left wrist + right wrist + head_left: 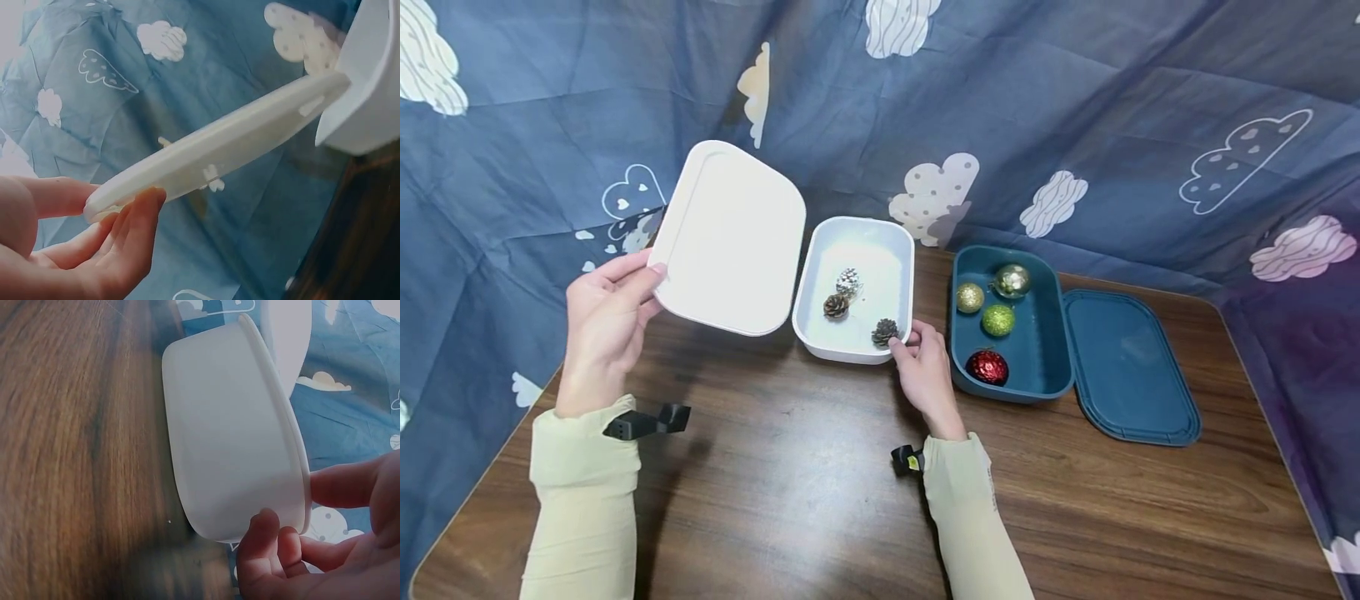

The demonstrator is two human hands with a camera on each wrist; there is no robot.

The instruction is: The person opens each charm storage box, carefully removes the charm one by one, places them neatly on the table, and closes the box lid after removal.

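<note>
A white lid [733, 242] is pinched at its left edge by my left hand [606, 312], thumb on one face and fingers on the other. The left wrist view shows the lid [219, 144] tilted, its far edge close to the white box. My right hand [925, 371] grips the near right corner of the white box [853, 357], thumb over the rim. Inside the box lie a silvery pine cone [847, 281], a brown pine cone [836, 307] and a dark pine cone [885, 332] near the thumb. From the right wrist, the box's outer wall [231, 431] shows.
Right of the white box stands a blue box [1037, 333] holding a red ball [987, 367], a green ball [998, 320] and gold-toned balls [1012, 282]. Its blue lid [1131, 367] lies beside it on the wooden table [790, 483]. A cloud-patterned cloth [820, 108] hangs behind.
</note>
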